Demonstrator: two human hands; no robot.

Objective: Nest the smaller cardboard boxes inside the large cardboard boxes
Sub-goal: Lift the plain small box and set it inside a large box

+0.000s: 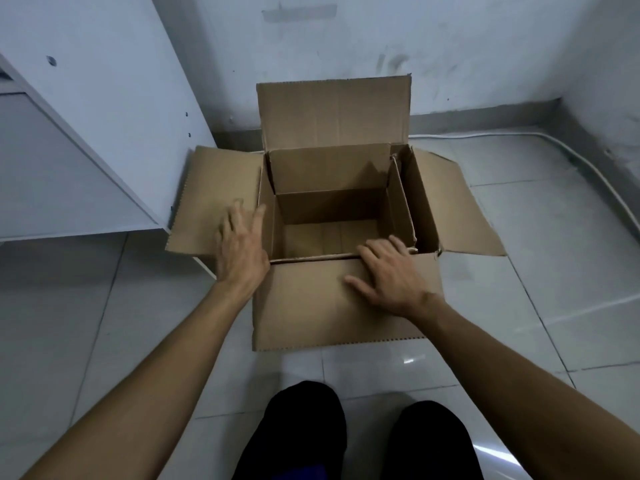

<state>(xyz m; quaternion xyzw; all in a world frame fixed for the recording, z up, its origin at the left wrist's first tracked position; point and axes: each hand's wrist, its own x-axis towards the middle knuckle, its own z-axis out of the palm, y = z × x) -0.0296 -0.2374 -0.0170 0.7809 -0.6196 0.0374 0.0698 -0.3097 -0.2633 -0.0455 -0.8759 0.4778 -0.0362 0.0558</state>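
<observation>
Nearest the camera, the person's dark-clad knees [311, 431] sit on the pale tiled floor [121, 323], both bare forearms reaching forward. The right hand [391, 275] lies flat and open, fingers spread, on the near flap of the large cardboard box [332, 306], fingertips at the rim. The left hand [242, 247] is also open, palm down on the left flap, fingers spread beside the box's left wall; neither hand grips anything. The smaller cardboard box [332, 188] stands open inside the large one, pushed toward its left side, leaving a narrow gap on the right. To the left a white cabinet [86, 133] touches the left flap. Behind, a white cable [554, 147] runs along the scuffed wall [346, 39]
</observation>
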